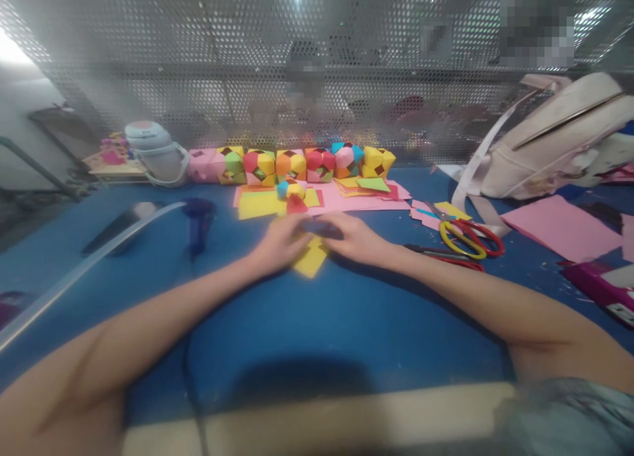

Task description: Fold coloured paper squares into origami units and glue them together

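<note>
In the head view, a small square-looking piece of yellow paper (311, 261) lies at an angle on the blue table between my hands. My left hand (282, 244) is closed at its left edge, fingers curved inward. My right hand (355, 239) grips the paper's upper right side, its fingertips close to the left ones. The fingers cover the paper's upper part, so any fold there is hidden. Just beyond my hands sits a small blue, yellow and red folded-paper piece (293, 193), slightly blurred.
A row of several folded-paper balls (291, 165) stands at the back. Paper sheets (257, 205) lie before it. Scissors (463, 238) are on the right, near a pale backpack (555, 139). A glue gun (199, 221) with a cord and a white-lidded container (157, 153) stand left.
</note>
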Demonstrator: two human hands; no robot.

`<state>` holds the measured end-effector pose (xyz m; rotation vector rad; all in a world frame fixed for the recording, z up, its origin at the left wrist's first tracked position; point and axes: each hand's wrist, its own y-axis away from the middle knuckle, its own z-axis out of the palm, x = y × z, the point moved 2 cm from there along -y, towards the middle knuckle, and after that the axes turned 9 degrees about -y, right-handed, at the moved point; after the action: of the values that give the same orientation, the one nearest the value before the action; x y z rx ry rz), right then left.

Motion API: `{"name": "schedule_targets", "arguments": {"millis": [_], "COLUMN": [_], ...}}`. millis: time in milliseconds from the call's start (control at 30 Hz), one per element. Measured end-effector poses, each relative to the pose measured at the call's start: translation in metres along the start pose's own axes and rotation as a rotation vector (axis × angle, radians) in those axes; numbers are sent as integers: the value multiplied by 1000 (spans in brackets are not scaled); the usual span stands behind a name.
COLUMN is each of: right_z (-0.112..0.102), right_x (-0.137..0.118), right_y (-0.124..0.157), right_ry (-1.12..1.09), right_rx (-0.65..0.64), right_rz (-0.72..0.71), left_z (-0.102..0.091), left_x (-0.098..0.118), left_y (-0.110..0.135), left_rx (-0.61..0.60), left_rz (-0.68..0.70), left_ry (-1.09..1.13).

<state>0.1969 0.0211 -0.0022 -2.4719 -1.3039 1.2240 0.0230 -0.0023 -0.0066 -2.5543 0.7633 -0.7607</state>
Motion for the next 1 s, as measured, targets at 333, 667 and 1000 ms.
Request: {"name": "schedule_targets", "arguments": {"millis": [333, 667, 1000], "right_z": [9, 18, 20], "right_x": [1, 7, 6], "right_y": [2, 3, 6], "right_ry": [-56, -160, -82], "right_rx": [-70, 72, 32], "right_rz": [278, 284, 98], "left_z": [-1, 2, 2], "left_x": [-4, -10, -6], "left_y": [-2, -3, -4], "left_rx": [-54, 1, -45], "left_rz": [-186, -96, -8], "left_ry": [60, -60, -112]}}
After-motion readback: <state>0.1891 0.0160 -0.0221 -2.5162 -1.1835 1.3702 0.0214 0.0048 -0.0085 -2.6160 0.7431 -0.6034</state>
